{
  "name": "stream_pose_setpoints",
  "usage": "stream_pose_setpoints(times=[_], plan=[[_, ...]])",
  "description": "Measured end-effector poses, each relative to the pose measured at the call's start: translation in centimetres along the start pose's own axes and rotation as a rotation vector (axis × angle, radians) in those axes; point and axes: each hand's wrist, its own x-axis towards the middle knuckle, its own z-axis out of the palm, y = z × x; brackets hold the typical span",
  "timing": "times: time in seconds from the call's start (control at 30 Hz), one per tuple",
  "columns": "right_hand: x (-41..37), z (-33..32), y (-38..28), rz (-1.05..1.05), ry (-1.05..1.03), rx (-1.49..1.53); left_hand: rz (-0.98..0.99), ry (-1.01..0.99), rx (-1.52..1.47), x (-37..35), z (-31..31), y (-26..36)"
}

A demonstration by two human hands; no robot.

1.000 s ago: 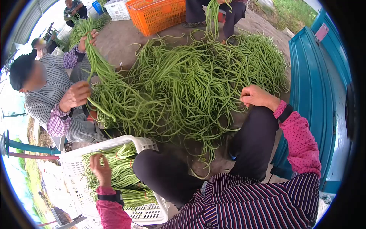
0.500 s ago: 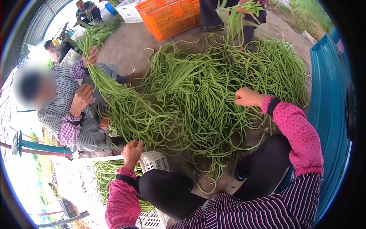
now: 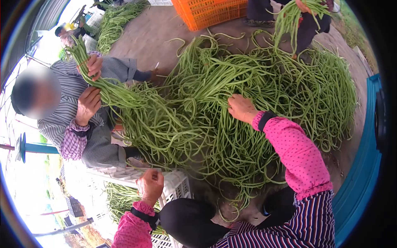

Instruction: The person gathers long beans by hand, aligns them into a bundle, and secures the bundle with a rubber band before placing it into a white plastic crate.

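A large tangled heap of long green beans covers the ground before me. My right hand reaches onto the middle of the heap, with its fingers closed on some beans there. My left hand is curled with its fingertips together, above the near edge of a white plastic crate. Whatever may be in that left hand is hidden. Several more long beans lie inside the crate, partly behind my left arm.
At the left a co-worker in a striped top holds a bunch of beans in both hands. Another person's hand grips a bunch at top right. An orange crate stands at the back; a blue metal panel borders the right.
My right hand has moved left onto the middle of the heap. My left hand has curled in closer. The camera view has shifted, and the co-worker's bunch is held lower and flatter.
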Motion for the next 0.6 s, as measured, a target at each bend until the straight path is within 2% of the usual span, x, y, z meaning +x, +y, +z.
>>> stream_pose_setpoints(times=[0.13, 0.17, 0.27, 0.43, 0.53, 0.6], plan=[[5.3, 3.4, -2.1, -0.154, 0.114, -0.063, 0.016, 0.014, -0.094, 0.3, -0.2, 0.6], [6.2, 3.9, -2.7, -0.164, 0.077, -0.032, 0.038, 0.028, -0.099, 0.3, 0.0, 0.3], [9.5, 7.0, -3.9, -0.237, 0.173, -0.112, 0.049, 0.016, -0.053, 0.2, 0.5, -0.7], [13.1, 8.1, -5.4, -0.212, -0.010, -0.286, 0.055, 0.022, -0.027, 0.3, 0.5, -0.8], [14.2, 8.9, -4.7, -0.274, -0.049, -0.332, 0.074, 0.028, -0.058, 0.5, 0.4, -0.7], [14.6, 10.0, -4.5, -0.280, 0.007, -0.352, 0.092, 0.028, -0.062, 0.6, 0.4, -0.9]])
